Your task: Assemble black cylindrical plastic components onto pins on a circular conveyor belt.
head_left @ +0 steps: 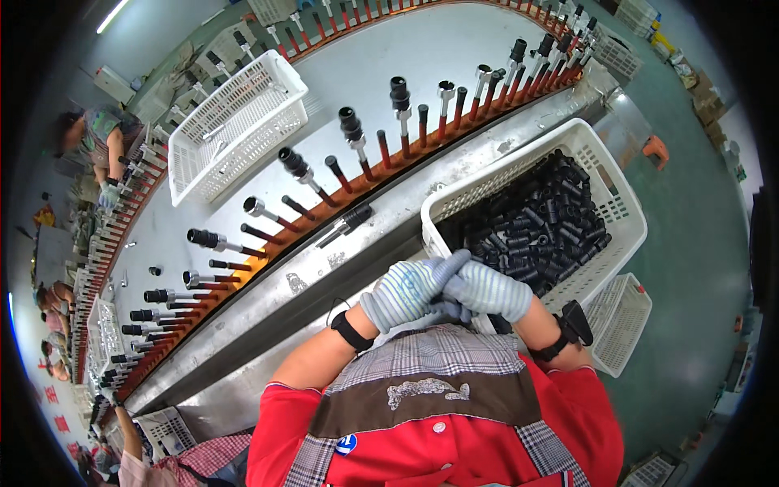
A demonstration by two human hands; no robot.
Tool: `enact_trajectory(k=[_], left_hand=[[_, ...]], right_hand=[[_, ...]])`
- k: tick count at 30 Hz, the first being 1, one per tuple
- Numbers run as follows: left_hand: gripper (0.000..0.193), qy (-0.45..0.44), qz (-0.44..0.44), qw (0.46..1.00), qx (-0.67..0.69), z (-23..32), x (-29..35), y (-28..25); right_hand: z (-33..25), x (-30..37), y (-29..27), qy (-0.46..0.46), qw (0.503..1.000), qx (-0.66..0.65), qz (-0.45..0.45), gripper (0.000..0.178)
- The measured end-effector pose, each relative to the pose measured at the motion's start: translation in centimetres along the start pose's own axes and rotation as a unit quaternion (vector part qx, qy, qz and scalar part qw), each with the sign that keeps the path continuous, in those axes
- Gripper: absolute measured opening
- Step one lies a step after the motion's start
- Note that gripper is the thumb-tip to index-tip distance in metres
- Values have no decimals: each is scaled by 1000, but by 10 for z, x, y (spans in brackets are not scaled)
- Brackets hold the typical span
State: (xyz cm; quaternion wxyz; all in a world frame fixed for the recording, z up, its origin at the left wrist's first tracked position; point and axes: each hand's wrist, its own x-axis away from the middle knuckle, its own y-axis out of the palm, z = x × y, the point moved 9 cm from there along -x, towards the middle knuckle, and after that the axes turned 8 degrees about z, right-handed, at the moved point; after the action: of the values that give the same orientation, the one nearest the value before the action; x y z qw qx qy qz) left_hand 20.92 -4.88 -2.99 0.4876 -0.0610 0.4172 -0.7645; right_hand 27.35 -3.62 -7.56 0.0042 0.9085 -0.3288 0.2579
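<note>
My left hand (406, 288) and my right hand (491, 288), both in striped white gloves with grey fingertips, meet in front of my apron. Their fingers are closed and overlap, hiding whatever may be between them. Just beyond the right hand is a white plastic basket (438, 235) heaped with short black ribbed sleeves (544, 231). Part of a dark piece (499, 323) shows below the right wrist; its kind is unclear. A black ribbed fitting with metal prongs (347, 226) lies on the metal ledge (316, 264) ahead of my left hand.
A curved conveyor (365, 183) carries upright red pins, some bearing silver and black sockets. Another white basket (239, 122) sits on the table inside the curve. A further basket (621, 325) stands low at right. Co-workers (105, 150) sit along the left side.
</note>
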Motion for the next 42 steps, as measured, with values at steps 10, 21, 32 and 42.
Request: enact_trajectory(k=[10, 21, 32, 42], left_hand=[[47, -122, 74, 973, 180, -40, -140, -50], [16, -160, 473, 743, 446, -177, -213, -150], [30, -248, 444, 820, 264, -197, -164, -153], [24, -227, 468, 827, 214, -207, -78, -188]], right_hand=[[11, 54, -134, -145, 841, -438, 284, 49], [36, 37, -136, -77, 846, -452, 271, 47], [39, 15, -128, -42, 869, -412, 269, 43], [-80, -17, -91, -121, 934, -238, 238, 36]])
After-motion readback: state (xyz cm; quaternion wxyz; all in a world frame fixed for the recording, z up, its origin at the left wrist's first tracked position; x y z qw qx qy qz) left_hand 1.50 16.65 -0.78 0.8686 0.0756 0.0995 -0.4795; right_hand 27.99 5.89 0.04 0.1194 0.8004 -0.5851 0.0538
